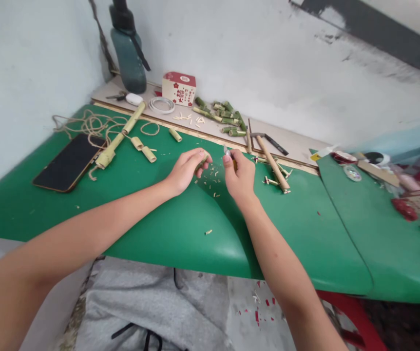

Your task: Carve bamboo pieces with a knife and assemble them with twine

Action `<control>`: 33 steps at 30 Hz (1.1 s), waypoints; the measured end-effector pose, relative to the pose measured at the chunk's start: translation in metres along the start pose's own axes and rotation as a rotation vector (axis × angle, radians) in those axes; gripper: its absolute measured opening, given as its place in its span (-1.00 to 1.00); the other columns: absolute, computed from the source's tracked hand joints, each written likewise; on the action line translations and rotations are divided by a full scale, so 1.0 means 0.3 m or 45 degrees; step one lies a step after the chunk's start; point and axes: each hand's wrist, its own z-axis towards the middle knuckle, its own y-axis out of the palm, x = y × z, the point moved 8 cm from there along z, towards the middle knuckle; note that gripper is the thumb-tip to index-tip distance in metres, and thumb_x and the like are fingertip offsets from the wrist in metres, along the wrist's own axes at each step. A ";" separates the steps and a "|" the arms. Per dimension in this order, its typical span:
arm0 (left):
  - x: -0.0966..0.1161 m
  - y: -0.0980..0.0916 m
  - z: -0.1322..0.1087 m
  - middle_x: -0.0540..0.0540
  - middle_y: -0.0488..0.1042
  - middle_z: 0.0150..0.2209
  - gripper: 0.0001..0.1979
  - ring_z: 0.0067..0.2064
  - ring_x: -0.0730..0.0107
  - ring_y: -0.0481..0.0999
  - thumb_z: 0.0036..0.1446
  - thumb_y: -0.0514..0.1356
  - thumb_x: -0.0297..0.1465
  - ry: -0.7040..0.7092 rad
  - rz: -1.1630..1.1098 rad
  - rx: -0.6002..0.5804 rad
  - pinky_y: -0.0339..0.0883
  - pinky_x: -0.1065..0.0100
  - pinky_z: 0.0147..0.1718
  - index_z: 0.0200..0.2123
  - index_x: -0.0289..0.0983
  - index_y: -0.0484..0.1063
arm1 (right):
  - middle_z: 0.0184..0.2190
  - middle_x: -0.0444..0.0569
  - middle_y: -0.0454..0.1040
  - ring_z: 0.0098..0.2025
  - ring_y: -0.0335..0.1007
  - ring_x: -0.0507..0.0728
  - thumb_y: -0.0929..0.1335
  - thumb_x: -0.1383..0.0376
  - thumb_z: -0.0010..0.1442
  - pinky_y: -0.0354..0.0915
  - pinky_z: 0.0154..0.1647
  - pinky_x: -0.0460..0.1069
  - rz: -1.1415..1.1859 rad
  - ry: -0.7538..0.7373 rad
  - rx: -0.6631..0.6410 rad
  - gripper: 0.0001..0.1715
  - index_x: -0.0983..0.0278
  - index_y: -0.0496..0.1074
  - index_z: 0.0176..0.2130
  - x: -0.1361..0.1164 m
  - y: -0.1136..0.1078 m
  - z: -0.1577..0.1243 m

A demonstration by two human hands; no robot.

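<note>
The left hand (pixel 185 171) had its fingers curled around a short bamboo piece (pixel 201 163). Most of the piece was hidden inside the hand, but a bit of it peeked out past the thumb. It looked like its long way ran on a slant, away from the person and over to the right.

The right hand (pixel 240 176) was gripping a small knife (pixel 235 164) with some yellow on its handle. The thumb pressed near the bottom of the blade, and the blade pointed up and away from the person.

The bamboo piece was to the left of the blade, with a gap between them, so the two were not touching. The left hand was the one at the bamboo, and the right hand was just across the gap. Both hands were over the green tabletop (pixel 173 229), about the same way out from the person. Thin shavings (pixel 215 180) lay scattered between and below the hands.

To the right of the right hand, a hammer (pixel 273 165) lay with its wooden handle on the green part. Behind the hands, more green bamboo bits (pixel 232 120) sat in a pile near the wall.
</note>
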 end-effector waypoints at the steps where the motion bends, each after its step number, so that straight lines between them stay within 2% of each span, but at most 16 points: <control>1: 0.000 -0.003 0.001 -0.02 0.40 -0.42 -0.69 -0.47 0.48 0.35 0.31 0.17 -0.16 0.008 0.004 0.008 0.22 0.40 -0.50 -0.32 -0.27 0.52 | -0.50 -0.11 0.36 -0.45 0.23 0.12 0.14 -0.24 0.49 0.04 -0.37 0.04 0.006 0.002 0.000 -0.37 0.17 0.38 -0.24 0.002 -0.001 0.001; 8: 0.023 -0.036 0.006 -0.07 0.51 -0.22 -0.81 -0.23 0.37 0.46 0.20 0.32 -0.25 0.271 0.236 0.118 0.35 0.33 -0.24 -0.22 -0.23 0.64 | -0.50 -0.12 0.36 -0.46 0.21 0.10 0.17 -0.22 0.49 0.05 -0.36 0.03 0.047 -0.021 0.003 -0.39 0.18 0.37 -0.25 0.006 0.001 0.002; 11: 0.035 -0.039 0.000 -0.06 0.50 -0.18 -0.82 -0.21 0.39 0.47 0.14 0.39 -0.30 0.346 0.314 0.153 0.35 0.33 -0.21 -0.21 -0.22 0.60 | -0.49 -0.12 0.38 -0.46 0.22 0.10 0.17 -0.22 0.49 0.05 -0.36 0.03 0.053 -0.033 0.000 -0.39 0.18 0.37 -0.25 0.001 0.003 0.003; 15: 0.068 -0.029 -0.017 0.00 0.47 -0.22 -0.79 -0.25 0.44 0.43 0.11 0.44 -0.34 0.447 0.418 0.159 0.33 0.34 -0.21 -0.23 -0.21 0.51 | -0.47 -0.10 0.42 -0.43 0.28 0.11 0.16 -0.24 0.48 0.09 -0.35 0.03 0.037 -0.028 -0.020 -0.36 0.18 0.39 -0.24 -0.006 0.003 0.003; 18: 0.077 -0.021 -0.025 0.03 0.42 -0.28 -0.75 -0.27 0.44 0.38 0.14 0.44 -0.30 0.454 0.457 0.146 0.32 0.35 -0.24 -0.25 -0.20 0.42 | -0.47 -0.09 0.43 -0.42 0.31 0.12 0.14 -0.27 0.48 0.12 -0.35 0.04 0.041 -0.020 -0.029 -0.34 0.18 0.40 -0.23 -0.009 0.000 0.002; 21: 0.069 -0.021 -0.026 0.04 0.39 -0.31 -0.68 -0.29 0.43 0.37 0.18 0.43 -0.19 0.411 0.424 0.139 0.32 0.35 -0.27 -0.25 -0.19 0.37 | -0.46 -0.09 0.44 -0.41 0.31 0.12 0.14 -0.27 0.48 0.13 -0.34 0.03 0.059 -0.034 -0.029 -0.33 0.18 0.40 -0.23 -0.014 -0.001 0.000; 24: 0.073 -0.025 -0.025 0.03 0.37 -0.31 -0.64 -0.30 0.43 0.37 0.20 0.43 -0.11 0.415 0.397 0.147 0.31 0.36 -0.29 -0.25 -0.18 0.37 | -0.44 -0.09 0.45 -0.41 0.31 0.11 0.14 -0.26 0.48 0.13 -0.34 0.03 0.071 -0.057 -0.046 -0.34 0.18 0.40 -0.22 -0.018 0.004 -0.001; 33: 0.103 -0.027 -0.029 0.02 0.35 -0.30 -0.64 -0.30 0.41 0.38 0.28 0.38 -0.04 0.516 0.425 0.137 0.32 0.34 -0.29 -0.23 -0.17 0.39 | -0.42 -0.07 0.46 -0.41 0.30 0.11 0.15 -0.24 0.49 0.13 -0.33 0.03 0.095 -0.108 -0.122 -0.35 0.20 0.41 -0.21 -0.020 0.027 -0.001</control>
